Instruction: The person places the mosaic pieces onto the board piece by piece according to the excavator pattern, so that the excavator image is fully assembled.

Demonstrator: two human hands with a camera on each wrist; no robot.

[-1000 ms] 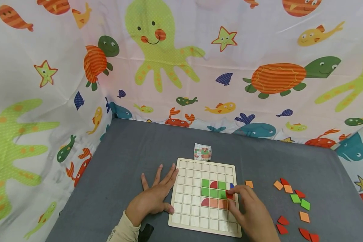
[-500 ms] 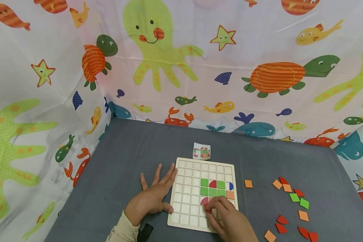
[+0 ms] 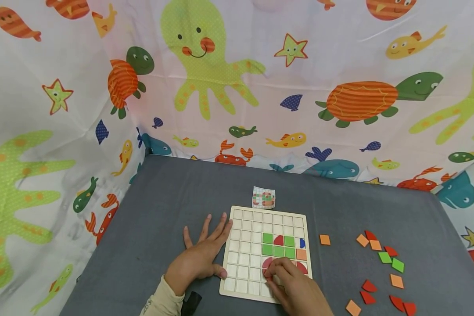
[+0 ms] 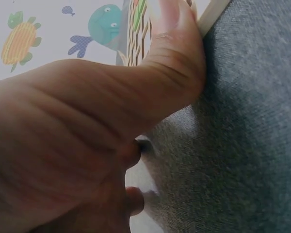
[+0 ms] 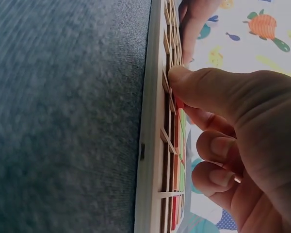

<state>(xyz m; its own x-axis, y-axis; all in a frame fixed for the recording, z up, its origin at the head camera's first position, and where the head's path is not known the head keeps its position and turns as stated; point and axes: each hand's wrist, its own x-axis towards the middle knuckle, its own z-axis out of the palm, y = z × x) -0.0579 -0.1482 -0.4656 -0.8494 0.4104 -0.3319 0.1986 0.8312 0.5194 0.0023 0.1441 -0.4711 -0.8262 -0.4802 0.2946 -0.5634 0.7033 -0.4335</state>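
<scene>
A wooden grid board point(image 3: 242, 272) lies on the grey table, its cells partly filled with green, red, orange and blue pieces. My left hand point(image 3: 199, 261) rests spread at its left edge, thumb and fingertips against the frame. My right hand point(image 3: 294, 283) is over the lower middle of the board, pinching a small red piece point(image 5: 179, 103) between thumb and index finger, right at the cells. My fingers hide most of that piece's shape. Just above it sits a dark red quarter circle point(image 3: 267, 262). Another red quarter circle point(image 3: 302, 267) lies in the right column, below an orange square point(image 3: 301, 254).
A small printed pattern card point(image 3: 263, 198) lies behind the board. Loose pieces are scattered to the right: orange squares point(image 3: 324, 239), green squares point(image 3: 397, 265) and several red pieces point(image 3: 369, 286). A dark strap-like object point(image 3: 191, 303) is by my left wrist. A sea-animal curtain point(image 3: 221, 66) hangs behind the table.
My right hand has moved from the board's right column leftward and down to the lower middle with the red piece. The right column's orange square and red quarter circle are uncovered. My left hand stays.
</scene>
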